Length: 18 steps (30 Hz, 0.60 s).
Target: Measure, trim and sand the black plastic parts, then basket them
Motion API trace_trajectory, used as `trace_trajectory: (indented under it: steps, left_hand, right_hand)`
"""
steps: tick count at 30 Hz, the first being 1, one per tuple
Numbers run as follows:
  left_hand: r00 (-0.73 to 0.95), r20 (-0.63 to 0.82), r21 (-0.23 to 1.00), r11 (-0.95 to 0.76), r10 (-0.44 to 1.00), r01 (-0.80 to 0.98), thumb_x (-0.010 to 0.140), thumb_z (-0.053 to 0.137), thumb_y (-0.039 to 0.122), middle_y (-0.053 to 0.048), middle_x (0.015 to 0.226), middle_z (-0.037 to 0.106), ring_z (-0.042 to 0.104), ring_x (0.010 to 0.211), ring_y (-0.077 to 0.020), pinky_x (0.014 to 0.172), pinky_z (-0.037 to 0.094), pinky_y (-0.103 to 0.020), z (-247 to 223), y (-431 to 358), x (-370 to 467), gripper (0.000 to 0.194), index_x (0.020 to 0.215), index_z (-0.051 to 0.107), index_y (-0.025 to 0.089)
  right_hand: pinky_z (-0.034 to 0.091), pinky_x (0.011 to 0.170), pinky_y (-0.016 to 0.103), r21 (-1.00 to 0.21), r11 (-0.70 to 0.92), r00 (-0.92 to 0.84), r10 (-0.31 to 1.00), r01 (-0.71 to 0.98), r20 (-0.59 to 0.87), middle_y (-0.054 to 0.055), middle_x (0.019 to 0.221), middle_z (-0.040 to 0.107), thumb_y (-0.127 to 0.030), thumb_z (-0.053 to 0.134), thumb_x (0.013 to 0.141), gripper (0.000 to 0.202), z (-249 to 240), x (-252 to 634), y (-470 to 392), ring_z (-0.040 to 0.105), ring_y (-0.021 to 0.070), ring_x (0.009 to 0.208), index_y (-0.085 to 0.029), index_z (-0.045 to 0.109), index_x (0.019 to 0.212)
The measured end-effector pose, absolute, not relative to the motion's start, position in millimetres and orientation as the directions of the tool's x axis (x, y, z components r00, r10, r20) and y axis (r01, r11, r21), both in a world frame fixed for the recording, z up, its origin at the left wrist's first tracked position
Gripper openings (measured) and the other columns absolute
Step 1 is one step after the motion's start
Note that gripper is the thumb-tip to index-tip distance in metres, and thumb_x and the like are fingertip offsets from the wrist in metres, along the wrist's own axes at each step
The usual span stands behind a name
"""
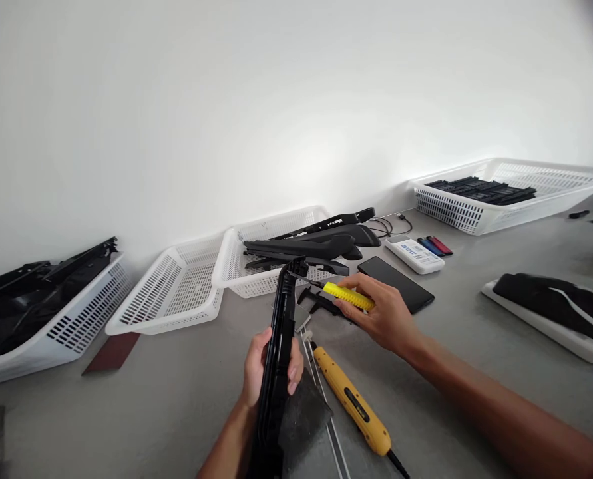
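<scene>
- Black plastic part (275,352): held up over the gray table (176,412), long body slanting up from the bottom of the frame, bent end at the top.
- Left hand (253,376): thumb on one side, fingers wrapped round the other, pinching the part partway along its length. Grip looks firm to me.
- Right hand (389,316): thumb and fingers pinching the ridged handle of the yellow-handled tool (349,297), thin metal tip pointed left at the bent end. From my view I can't tell if tip and plastic touch.
- Step in hand, my read: tip work on that bent end. Left hand is the clamp, right hand does the fine motion.
- Doing it well: I'd brace the part hard, since the bent end sits well beyond the left fingers and will probably flex or twist under load. Gripping higher would stiffen it but puts fingers nearer the tip.
- I'd take short, light strokes at a shallow angle, aimed clear of the left hand. Slip risk looks highest at the bend.
- Clearance: white basket (256,286) of dark parts sits just behind the bent end; caliper (321,303) below the tool, yellow corded tool (353,402) right of the part. I'd watch overshoot there.
</scene>
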<state>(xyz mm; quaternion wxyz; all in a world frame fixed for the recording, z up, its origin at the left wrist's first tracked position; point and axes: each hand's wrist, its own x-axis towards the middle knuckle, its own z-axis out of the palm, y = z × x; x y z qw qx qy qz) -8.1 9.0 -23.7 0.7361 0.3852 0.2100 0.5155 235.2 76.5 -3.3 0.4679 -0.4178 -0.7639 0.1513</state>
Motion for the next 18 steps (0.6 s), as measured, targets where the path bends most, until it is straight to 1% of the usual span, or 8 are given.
trace_trajectory:
  steps: [4, 6, 10, 13, 15, 18]
  left_hand:
    - [0.381, 0.063, 0.787, 0.189, 0.923, -0.588, 0.104, 0.046, 0.053, -0.001, 0.054, 0.053, 0.047, 0.041, -0.0102, 0.044, 0.033, -0.024, -16.4, 5.4, -7.2, 0.053, 0.068, 0.058, 0.016]
    - [0.374, 0.062, 0.784, 0.187, 0.925, -0.593, 0.104, 0.046, 0.053, 0.0, 0.054, 0.054, 0.047, 0.04, -0.0108, 0.043, 0.033, -0.024, -15.5, 5.1, -8.0, 0.05, 0.071, 0.059, 0.017]
    - [0.365, 0.061, 0.775, 0.187, 0.929, -0.604, 0.103, 0.047, 0.053, 0.001, 0.053, 0.054, 0.045, 0.039, -0.0118, 0.04, 0.03, -0.024, -18.0, 7.4, -10.9, 0.046, 0.081, 0.063, 0.017]
    - [0.364, 0.074, 0.77, 0.179, 0.928, -0.612, 0.102, 0.049, 0.055, 0.001, 0.052, 0.052, 0.043, 0.038, -0.0109, 0.039, 0.028, -0.024, -20.6, 8.5, -11.4, 0.047, 0.077, 0.06, 0.017]
    - [0.366, 0.067, 0.774, 0.183, 0.928, -0.605, 0.103, 0.048, 0.054, 0.001, 0.052, 0.052, 0.043, 0.038, -0.0104, 0.039, 0.028, -0.024, -21.2, 8.1, -10.9, 0.047, 0.073, 0.057, 0.018]
    - [0.353, 0.041, 0.784, 0.189, 0.935, -0.592, 0.104, 0.046, 0.052, 0.001, 0.054, 0.053, 0.044, 0.039, -0.0103, 0.041, 0.029, -0.024, -19.6, 7.1, -10.0, 0.045, 0.076, 0.057, 0.018]
  right_hand:
    - [0.048, 0.064, 0.028, -0.696, 0.547, -0.143, 0.823, 0.465, 0.55, 0.007, 0.1, 0.075, -0.046, 0.067, 0.101, 0.025, -1.4, 233.4, 74.1, 0.069, 0.0203, 0.077, -0.022, 0.067, 0.109]
    - [0.048, 0.064, 0.029, -0.708, 0.531, -0.134, 0.833, 0.466, 0.537, 0.007, 0.098, 0.075, -0.047, 0.066, 0.101, 0.026, -0.7, 234.2, 74.7, 0.069, 0.0208, 0.077, -0.022, 0.067, 0.108]
    - [0.05, 0.068, 0.03, -0.642, 0.619, -0.291, 0.783, 0.452, 0.55, 0.007, 0.097, 0.075, -0.045, 0.066, 0.102, 0.023, -0.1, 236.0, 75.5, 0.067, 0.02, 0.077, -0.023, 0.07, 0.106]
    - [0.051, 0.072, 0.03, -0.634, 0.632, -0.287, 0.772, 0.446, 0.567, 0.007, 0.101, 0.075, -0.044, 0.066, 0.102, 0.023, 0.4, 236.5, 74.9, 0.067, 0.0207, 0.082, -0.023, 0.07, 0.109]
    - [0.051, 0.071, 0.03, -0.642, 0.628, -0.281, 0.775, 0.44, 0.566, 0.006, 0.1, 0.075, -0.044, 0.067, 0.102, 0.023, 1.3, 236.4, 74.3, 0.067, 0.0202, 0.082, -0.023, 0.07, 0.11]
    - [0.049, 0.07, 0.028, -0.63, 0.667, -0.365, 0.745, 0.399, 0.557, 0.006, 0.097, 0.074, -0.043, 0.068, 0.101, 0.022, 3.6, 235.7, 73.2, 0.065, 0.0188, 0.078, -0.022, 0.071, 0.108]
